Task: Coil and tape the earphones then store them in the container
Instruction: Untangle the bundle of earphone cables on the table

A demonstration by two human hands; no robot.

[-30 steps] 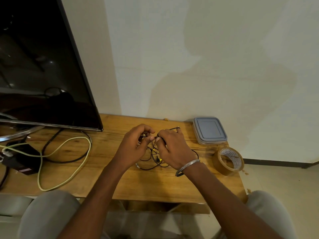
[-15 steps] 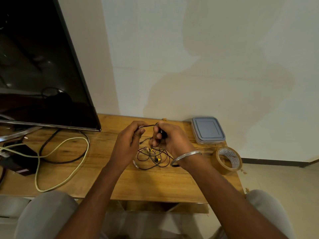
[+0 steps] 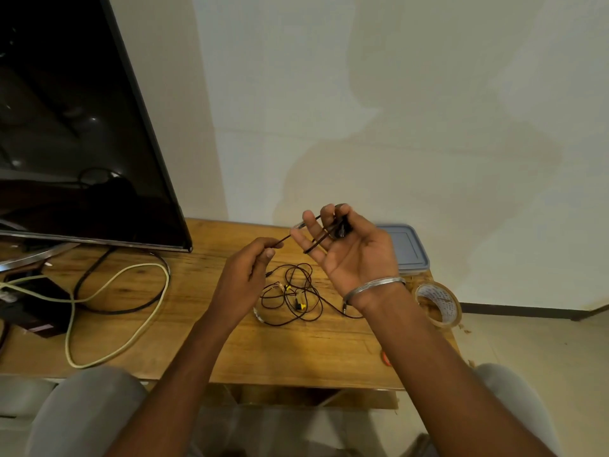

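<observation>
Right hand [image 3: 349,255] is raised palm-up above the back of the table [image 3: 296,351], fingers spread, with the earphones [image 3: 300,305] cord looping across them. The thumb is pinning a dark piece of the cord against the fingers. Left hand [image 3: 244,278] is pinching the same cord at its fingertips, pulling a short taut strand between the hands. The rest of the earphones is lying in a loose tangle on the wood below both hands.

Bare wood is lying open between the tangle and the table's front edge. The container [image 3: 408,249], grey lid on, is sitting at the back right by the wall, partly hidden behind the right hand. The tape roll [image 3: 436,303] is standing tilted at the table's right edge, just beside the right wrist. The TV [image 3: 82,127] is taking up the back left, its lower corner near the left hand. A pale yellow cable [image 3: 131,282] and a black cable [image 3: 99,301] are sprawling over the left side.

Counts: one earphone set, one container, one tape roll, two loose cables, one bracelet [image 3: 372,286] on the right wrist.
</observation>
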